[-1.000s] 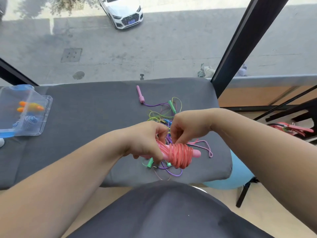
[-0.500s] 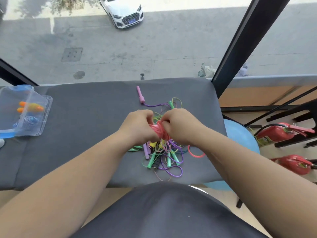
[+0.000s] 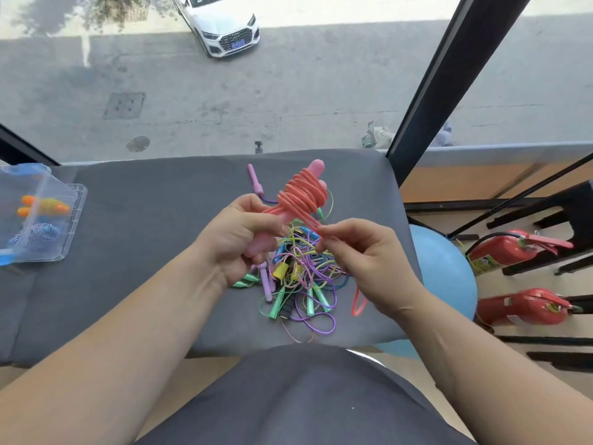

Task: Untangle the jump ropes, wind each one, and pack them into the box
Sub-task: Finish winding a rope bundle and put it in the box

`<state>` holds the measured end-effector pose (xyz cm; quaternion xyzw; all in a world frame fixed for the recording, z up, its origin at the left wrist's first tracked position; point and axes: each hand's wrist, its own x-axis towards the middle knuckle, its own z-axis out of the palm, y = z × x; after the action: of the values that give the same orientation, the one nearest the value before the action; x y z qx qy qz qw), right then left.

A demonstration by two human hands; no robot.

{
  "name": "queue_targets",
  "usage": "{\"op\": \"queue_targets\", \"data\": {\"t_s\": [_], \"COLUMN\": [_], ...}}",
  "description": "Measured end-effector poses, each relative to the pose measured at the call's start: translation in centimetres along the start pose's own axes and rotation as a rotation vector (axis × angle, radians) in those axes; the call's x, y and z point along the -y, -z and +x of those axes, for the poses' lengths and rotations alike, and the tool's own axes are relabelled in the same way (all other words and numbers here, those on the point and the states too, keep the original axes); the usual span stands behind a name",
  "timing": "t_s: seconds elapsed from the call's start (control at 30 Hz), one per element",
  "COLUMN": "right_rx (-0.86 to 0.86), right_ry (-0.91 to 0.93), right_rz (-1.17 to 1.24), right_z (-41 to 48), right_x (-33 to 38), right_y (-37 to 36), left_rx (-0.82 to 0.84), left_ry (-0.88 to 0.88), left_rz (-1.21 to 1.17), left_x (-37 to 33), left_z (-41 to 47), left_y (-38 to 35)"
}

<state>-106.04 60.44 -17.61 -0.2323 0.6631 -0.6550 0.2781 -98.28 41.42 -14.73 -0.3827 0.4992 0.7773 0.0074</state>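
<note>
Gripping the pink handles (image 3: 256, 248), the left hand (image 3: 237, 232) held the wound coral jump rope (image 3: 301, 194) above the tangled pile (image 3: 301, 277) on the grey table (image 3: 144, 236); the right hand (image 3: 362, 252) pinched its loose strand.

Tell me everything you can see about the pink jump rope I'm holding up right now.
The coral-pink jump rope looks like glossy plastic cord, wound in many tight turns round its two pale pink handles, which lie side by side. The bundle is held tilted, far end up and to the right, above the tangle of coloured ropes. The left hand grips the handles' lower ends; the right hand pinches a strand leading off the coil. A loose loop of the same cord hangs below that hand.
</note>
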Motion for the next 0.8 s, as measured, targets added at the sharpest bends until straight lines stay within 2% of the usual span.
{"op": "queue_targets", "data": {"t_s": [0.1,0.27,0.33,0.4,0.5,0.67,0.8], "right_rx": [0.034,0.235,0.328,0.435,0.642,1.061,1.107], "right_ry": [-0.090,-0.138,-0.180,-0.203,-0.225,-0.274,-0.387], "right_rz": [0.144,0.131,0.197,0.116,-0.253,-0.811,-0.944], "right_z": [0.5,1.3,1.6,2.2,3.6,6.6,9.0], "right_x": [0.3,-0.1,-0.2,-0.3,0.3,1.1,1.0], "right_y": [1.1,1.0,1.1,1.6,3.0,2.8,0.7], "left_rx": [0.123,0.314,0.390,0.430,0.429,0.416,0.351], "left_ry": [0.039,0.035,0.049,0.073,0.099,0.031,0.005], "left_rz": [-0.068,-0.177,-0.158,-0.086,0.134,0.801,1.144], "left_x": [0.1,-0.3,-0.4,-0.4,-0.4,0.2,1.6], "left_z": [-0.8,-1.6,-1.9,-2.1,-2.5,-3.2,-2.2], "left_y": [-0.6,-0.7,-0.7,-0.3,0.7,-0.2,-1.2]}}
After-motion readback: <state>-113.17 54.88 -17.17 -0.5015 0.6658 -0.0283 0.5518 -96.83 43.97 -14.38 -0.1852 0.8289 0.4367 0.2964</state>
